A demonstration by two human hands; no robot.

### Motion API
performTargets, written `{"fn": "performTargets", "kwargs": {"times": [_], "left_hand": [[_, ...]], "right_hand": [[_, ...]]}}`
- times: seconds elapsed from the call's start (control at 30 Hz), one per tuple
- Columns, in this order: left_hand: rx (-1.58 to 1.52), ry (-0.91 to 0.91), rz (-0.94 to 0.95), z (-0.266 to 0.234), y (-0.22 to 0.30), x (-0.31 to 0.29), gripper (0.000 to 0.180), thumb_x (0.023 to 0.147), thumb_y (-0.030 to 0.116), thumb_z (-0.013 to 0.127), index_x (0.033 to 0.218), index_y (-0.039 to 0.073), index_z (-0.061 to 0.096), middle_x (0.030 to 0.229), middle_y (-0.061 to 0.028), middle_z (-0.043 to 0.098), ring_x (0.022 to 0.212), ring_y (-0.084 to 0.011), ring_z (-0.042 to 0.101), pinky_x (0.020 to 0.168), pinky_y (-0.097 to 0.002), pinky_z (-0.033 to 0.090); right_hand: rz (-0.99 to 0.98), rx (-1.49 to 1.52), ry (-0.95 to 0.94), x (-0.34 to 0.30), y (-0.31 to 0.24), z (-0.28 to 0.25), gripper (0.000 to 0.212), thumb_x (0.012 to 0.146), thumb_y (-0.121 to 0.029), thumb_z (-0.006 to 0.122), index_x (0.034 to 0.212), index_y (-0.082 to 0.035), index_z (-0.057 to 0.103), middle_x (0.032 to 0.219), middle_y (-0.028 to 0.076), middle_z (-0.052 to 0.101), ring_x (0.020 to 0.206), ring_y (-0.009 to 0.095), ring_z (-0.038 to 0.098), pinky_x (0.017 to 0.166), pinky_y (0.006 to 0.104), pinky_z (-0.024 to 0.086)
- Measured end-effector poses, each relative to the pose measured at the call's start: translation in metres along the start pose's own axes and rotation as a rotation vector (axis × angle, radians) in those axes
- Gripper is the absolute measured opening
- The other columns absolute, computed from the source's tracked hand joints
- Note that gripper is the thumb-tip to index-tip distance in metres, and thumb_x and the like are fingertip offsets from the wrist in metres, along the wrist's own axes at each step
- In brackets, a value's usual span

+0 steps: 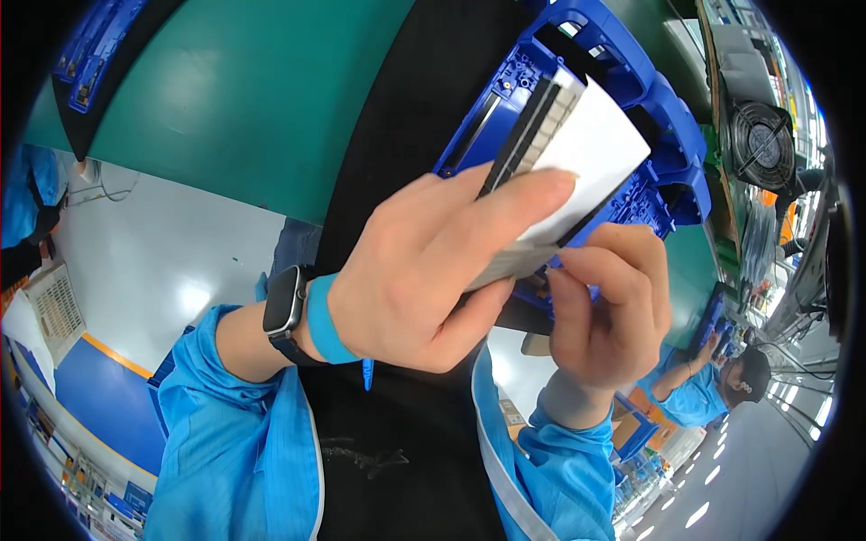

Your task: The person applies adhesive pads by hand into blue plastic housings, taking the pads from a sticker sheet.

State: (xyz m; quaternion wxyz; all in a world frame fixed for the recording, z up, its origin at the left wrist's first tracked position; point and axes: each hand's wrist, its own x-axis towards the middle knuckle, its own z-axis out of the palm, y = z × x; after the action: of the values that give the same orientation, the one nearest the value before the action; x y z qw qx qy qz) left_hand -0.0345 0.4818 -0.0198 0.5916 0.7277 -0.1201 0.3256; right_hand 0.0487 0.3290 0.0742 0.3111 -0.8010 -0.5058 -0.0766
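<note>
My left hand [424,261], with a watch and a turquoise wristband at its wrist, is closed around a thin stack of white sheet [591,135] and black strips [523,135]. Beige segments line the edge beside the black strip. Its thumb presses on the white face. Below the thumb, a greyish strip [514,263] sticks out of the stack. My right hand [613,302] is closed in a pinch, thumb and index fingertips at that strip's right end. Behind both hands lies a blue plastic housing [492,108] with ribs and screw posts inside.
The housing rests on a black mat [379,117] over a green tabletop [244,99]. More blue parts [95,54] lie at the far left. A black fan [762,144] stands at the right. A co-worker in blue [690,392] sits at the lower right.
</note>
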Motion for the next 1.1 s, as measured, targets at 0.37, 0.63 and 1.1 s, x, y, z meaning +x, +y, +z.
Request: {"fn": "performTargets", "kwargs": {"times": [0.37, 0.63, 1.1], "left_hand": [[0.062, 0.053, 0.053, 0.001, 0.009, 0.002, 0.076, 0.067, -0.009, 0.065, 0.14, -0.006, 0.045, 0.114, -0.0274, 0.062, 0.088, -0.0393, 0.067, 0.078, -0.0399, 0.055], [-0.002, 0.018, -0.225, -0.015, 0.033, 0.0, 0.08, 0.069, -0.008, 0.065, 0.144, -0.012, 0.038, 0.117, -0.0285, 0.063, 0.097, -0.0389, 0.069, 0.086, -0.0356, 0.054], [0.034, 0.345, -0.081, -0.054, -0.012, -0.019, 0.06, 0.088, 0.0, 0.06, 0.145, -0.003, 0.041, 0.128, -0.019, 0.058, 0.112, -0.024, 0.062, 0.092, -0.0323, 0.052]], "right_hand": [[-0.161, 0.084, -0.099, 0.007, 0.008, 0.011, 0.026, 0.066, 0.008, 0.076, 0.088, 0.001, 0.065, 0.086, 0.012, 0.061, 0.07, 0.024, 0.056, 0.058, 0.031, 0.043], [-0.145, 0.086, -0.142, 0.008, 0.0, 0.013, 0.029, 0.06, 0.009, 0.075, 0.084, -0.001, 0.062, 0.082, 0.011, 0.059, 0.067, 0.025, 0.055, 0.053, 0.0332, 0.043], [0.077, -0.043, -0.414, 0.029, 0.009, 0.031, 0.01, 0.083, 0.01, 0.062, 0.088, 0.002, 0.059, 0.084, 0.013, 0.058, 0.07, 0.027, 0.059, 0.062, 0.0331, 0.047]]}}
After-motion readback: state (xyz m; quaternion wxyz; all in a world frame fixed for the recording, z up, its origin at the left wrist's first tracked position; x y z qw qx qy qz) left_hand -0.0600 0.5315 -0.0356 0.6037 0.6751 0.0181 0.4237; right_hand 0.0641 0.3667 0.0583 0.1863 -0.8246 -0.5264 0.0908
